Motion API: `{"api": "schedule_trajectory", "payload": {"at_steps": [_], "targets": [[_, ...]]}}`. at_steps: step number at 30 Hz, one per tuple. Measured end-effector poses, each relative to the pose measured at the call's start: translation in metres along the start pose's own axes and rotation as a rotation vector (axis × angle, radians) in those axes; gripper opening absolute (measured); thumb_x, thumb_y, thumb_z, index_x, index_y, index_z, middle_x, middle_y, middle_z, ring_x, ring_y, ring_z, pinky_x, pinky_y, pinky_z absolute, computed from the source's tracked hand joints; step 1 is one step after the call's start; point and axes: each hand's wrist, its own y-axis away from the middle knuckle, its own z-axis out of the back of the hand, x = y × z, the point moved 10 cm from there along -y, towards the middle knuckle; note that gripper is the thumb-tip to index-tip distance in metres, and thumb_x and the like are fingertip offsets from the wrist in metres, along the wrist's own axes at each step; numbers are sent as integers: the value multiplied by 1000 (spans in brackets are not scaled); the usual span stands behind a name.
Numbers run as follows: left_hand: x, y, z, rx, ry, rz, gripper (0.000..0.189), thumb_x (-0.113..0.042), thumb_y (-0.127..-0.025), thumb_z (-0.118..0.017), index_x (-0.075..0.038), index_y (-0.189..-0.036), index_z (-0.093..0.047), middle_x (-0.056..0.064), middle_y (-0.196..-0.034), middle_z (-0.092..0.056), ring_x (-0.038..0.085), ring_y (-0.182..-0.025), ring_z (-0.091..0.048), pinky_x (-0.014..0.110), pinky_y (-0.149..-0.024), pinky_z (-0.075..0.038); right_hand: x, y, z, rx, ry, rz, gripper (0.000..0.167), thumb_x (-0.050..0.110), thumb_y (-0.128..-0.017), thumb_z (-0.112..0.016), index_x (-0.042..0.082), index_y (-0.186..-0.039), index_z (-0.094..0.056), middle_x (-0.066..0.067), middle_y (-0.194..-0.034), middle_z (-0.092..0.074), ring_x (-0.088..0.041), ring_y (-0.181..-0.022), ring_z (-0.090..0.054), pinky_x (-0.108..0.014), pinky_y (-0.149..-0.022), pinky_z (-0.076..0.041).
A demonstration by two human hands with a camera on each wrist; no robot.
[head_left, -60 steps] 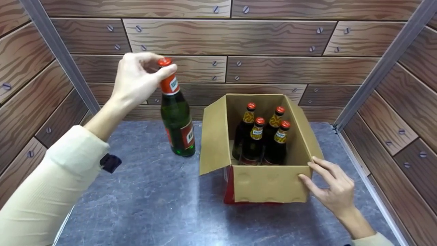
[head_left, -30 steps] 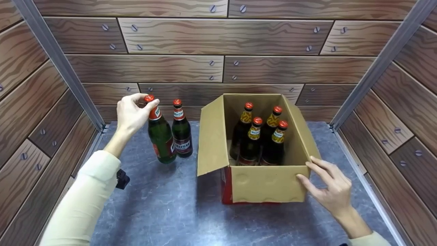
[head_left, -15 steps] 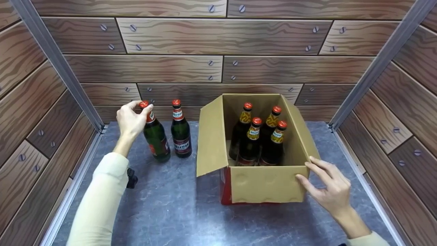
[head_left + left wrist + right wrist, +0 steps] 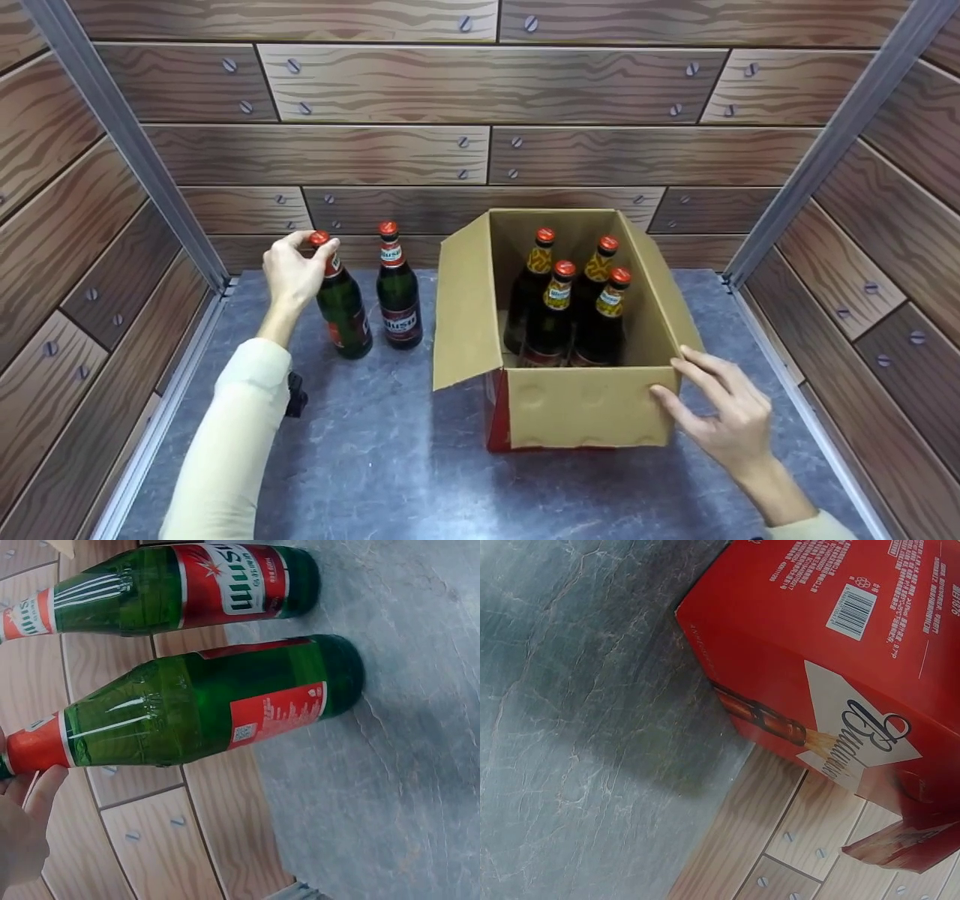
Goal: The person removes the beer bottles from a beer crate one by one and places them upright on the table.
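Observation:
My left hand (image 4: 292, 270) pinches the neck of a green beer bottle (image 4: 345, 315), just below its red cap. The bottle is nearly upright, its base at the tabletop. To its right, a short gap away, stands a second green beer bottle (image 4: 399, 300); both show red labels in the left wrist view. With thumb and fingers, my right hand (image 4: 727, 420) grips the near right corner of an open cardboard box (image 4: 592, 409). Several dark beer bottles (image 4: 547, 322) with yellow neck labels stand inside it. The box's red printed side (image 4: 780, 630) fills much of the right wrist view.
A grey marbled tabletop (image 4: 360, 457) lies under everything. Wood-patterned panels (image 4: 405, 154) wall in the back and both sides, with metal corner posts (image 4: 112, 142). The box's left flap (image 4: 469, 315) sticks out toward the free-standing bottles.
My left hand has carried its bottle left and down to the tabletop, bringing the second bottle behind it into sight. My right hand has stayed at the box corner.

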Motion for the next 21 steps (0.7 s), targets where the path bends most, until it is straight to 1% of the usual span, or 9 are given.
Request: {"api": "schedule_trajectory", "payload": {"at_steps": [7, 14, 18, 21], "targets": [[2, -3, -2, 36, -3, 32, 37, -29, -92, -81, 0, -114, -77, 22, -114, -79, 42, -111, -72, 52, -98, -52, 0, 0, 0, -11, -1, -5, 53, 51, -93, -79, -2, -89, -81, -23, -90, -78, -41, -73, -69, -8, -101, -49], [3, -2, -2, 47, -1, 47, 39, -30, -92, -81, 0, -116, -76, 23, -115, -78, 41, -113, -71, 52, -99, -51, -1, 0, 0, -17, -7, -7, 53, 51, -92, -79, -2, -88, -81, -24, -90, -78, -41, -72, -69, -8, -100, -50], [2, -1, -4, 77, -21, 76, 43, -32, -93, -80, 0, -122, -74, 22, -117, -78, 39, -108, -73, 51, -98, -52, -2, 1, 0, -15, -7, -12, 53, 51, -92, -79, -2, -89, -81, -24, -90, -78, -41, -72, -69, -8, -100, -50], [-2, 1, -4, 95, -25, 92, 51, -33, -94, -80, -1, -132, -68, 21, -124, -76, 37, -108, -71, 50, -100, -51, -2, 2, 0, -10, -6, -14, 54, 51, -92, -79, -2, -89, -81, -24, -90, -78, -41, -72, -69, -8, -100, -50]]}}
